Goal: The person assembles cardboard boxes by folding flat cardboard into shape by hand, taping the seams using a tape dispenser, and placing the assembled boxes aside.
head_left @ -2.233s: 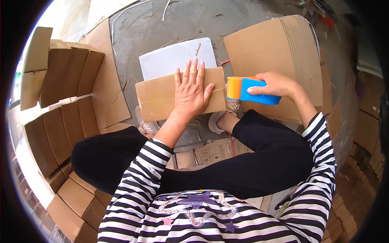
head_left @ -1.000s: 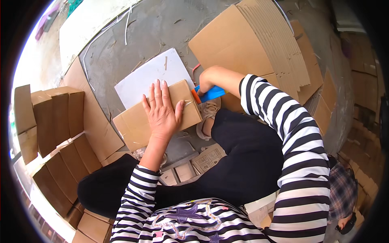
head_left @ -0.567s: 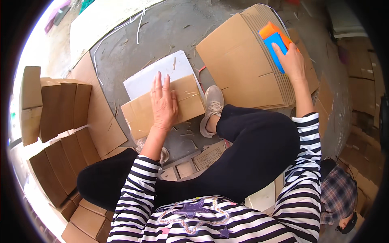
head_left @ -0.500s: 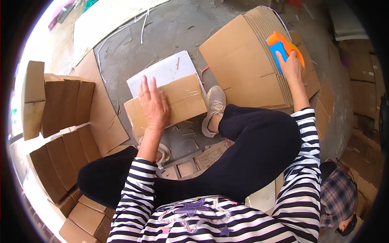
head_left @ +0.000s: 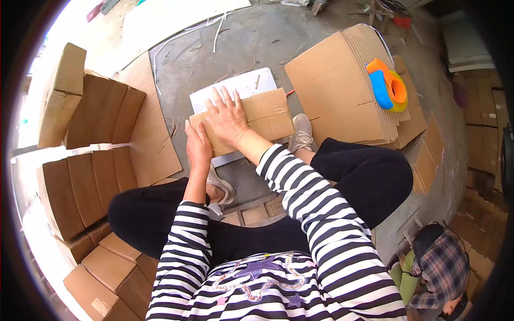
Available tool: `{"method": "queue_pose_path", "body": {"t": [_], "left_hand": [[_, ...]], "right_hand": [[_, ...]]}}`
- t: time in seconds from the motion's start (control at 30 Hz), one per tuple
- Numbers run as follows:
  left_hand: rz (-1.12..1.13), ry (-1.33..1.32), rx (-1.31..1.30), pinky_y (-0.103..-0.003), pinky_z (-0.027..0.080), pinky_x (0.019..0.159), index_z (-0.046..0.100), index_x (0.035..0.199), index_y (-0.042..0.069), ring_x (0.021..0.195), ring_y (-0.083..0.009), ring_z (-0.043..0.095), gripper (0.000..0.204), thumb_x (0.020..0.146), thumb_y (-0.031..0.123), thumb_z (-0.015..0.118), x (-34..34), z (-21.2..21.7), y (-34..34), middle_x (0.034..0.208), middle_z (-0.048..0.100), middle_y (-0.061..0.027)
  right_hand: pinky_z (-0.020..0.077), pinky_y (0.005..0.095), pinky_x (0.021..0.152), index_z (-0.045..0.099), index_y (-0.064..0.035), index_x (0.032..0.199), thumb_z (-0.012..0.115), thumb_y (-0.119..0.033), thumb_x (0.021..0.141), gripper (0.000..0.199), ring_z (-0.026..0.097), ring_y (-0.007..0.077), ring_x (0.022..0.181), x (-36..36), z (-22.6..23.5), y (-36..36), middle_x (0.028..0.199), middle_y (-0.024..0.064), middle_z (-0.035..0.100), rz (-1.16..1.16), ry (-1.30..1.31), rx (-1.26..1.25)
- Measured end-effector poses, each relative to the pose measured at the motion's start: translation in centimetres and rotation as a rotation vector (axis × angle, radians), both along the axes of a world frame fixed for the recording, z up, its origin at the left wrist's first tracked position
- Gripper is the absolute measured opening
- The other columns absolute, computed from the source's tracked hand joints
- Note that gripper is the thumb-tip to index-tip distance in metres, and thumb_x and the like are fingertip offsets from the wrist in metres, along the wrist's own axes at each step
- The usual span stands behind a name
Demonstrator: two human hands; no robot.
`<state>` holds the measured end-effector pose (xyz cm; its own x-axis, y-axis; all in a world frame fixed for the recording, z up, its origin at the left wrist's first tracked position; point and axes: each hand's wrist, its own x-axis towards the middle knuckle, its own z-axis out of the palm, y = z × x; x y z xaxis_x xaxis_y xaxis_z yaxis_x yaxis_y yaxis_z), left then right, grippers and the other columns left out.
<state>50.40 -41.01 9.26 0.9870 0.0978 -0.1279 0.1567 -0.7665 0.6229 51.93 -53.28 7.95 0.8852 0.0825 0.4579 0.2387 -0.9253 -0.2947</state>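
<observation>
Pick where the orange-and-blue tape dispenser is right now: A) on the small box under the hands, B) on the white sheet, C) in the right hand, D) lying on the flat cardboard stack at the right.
D: the tape dispenser lies on the flat cardboard stack, away from both hands; the right hand presses the small box.

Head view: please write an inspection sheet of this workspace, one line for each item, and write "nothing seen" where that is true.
Surface: grey concrete floor, dusty, with scraps.
Job's things: small flat cardboard box lying on a white sheet; the tape dispenser rests on a stack of flat cartons, apart from both hands.
Clutter: white strips and bits of debris on the floor.
Grippers: right hand flat on the box; left hand at its left edge. Neither grips anything.
Cables: nothing seen.
Surroundings: finished brown boxes stacked on the left; another person in a plaid shirt at lower right.
</observation>
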Motion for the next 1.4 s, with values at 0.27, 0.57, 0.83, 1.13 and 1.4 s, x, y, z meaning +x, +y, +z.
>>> {"method": "queue_pose_path", "body": {"t": [0.27,0.57,0.83,1.13,1.4], "left_hand": [[-0.022,0.008,-0.269,-0.041,0.039,0.091,0.035,0.131,-0.001,0.111,-0.0379,0.05,0.053,0.096,0.04,0.033,-0.5,-0.7,2.2,0.118,0.053,-0.0262],[0.334,0.521,-1.186,-0.029,0.038,0.095,0.041,0.131,0.0,0.114,-0.019,0.047,0.069,0.093,0.056,0.03,-0.4,-2.2,3.4,0.127,0.048,-0.0087],[0.372,0.531,-0.882,-0.029,0.045,0.082,0.048,0.124,0.003,0.099,-0.0189,0.055,0.051,0.094,0.043,0.039,-0.6,-8.7,5.4,0.114,0.056,-0.0095],[0.064,0.576,-0.193,-0.034,0.046,0.08,0.046,0.124,-0.001,0.098,-0.0257,0.058,0.059,0.091,0.048,0.04,0.5,-16.1,8.6,0.11,0.06,-0.0153],[0.14,0.655,-1.041,-0.033,0.034,0.1,0.04,0.135,0.008,0.123,-0.0198,0.041,0.077,0.087,0.067,0.029,5.8,0.7,5.1,0.134,0.044,-0.012]], "right_hand": [[0.0251,0.0467,0.104,0.031,-0.0027,0.136,0.038,-0.037,0.092,0.056,0.03,0.0372,0.128,-2.6,0.5,-10.6,0.137,0.0218,0.036,-0.472,0.228,0.011],[0.0206,0.0368,0.109,0.014,-0.0044,0.143,0.029,-0.05,0.095,0.069,0.024,0.025,0.134,-2.3,-3.7,-15.2,0.147,0.0191,0.019,-0.153,0.679,1.76],[0.0224,0.0331,0.108,0.03,-0.0042,0.139,0.038,-0.049,0.093,0.065,0.026,0.02,0.132,-1.9,-10.9,-14.7,0.144,0.0144,0.027,-0.393,0.634,1.912],[0.0397,0.0273,0.09,0.046,-0.0032,0.128,0.044,-0.047,0.092,0.057,0.049,0.015,0.109,-1.9,-13.4,-18.9,0.121,0.0106,0.052,-0.462,0.842,1.393],[0.0432,0.0294,0.085,0.053,-0.0044,0.118,0.039,-0.041,0.095,0.045,0.053,0.0133,0.1,3.1,-2.3,-18.6,0.111,0.0042,0.058,0.011,0.593,1.367]]}}
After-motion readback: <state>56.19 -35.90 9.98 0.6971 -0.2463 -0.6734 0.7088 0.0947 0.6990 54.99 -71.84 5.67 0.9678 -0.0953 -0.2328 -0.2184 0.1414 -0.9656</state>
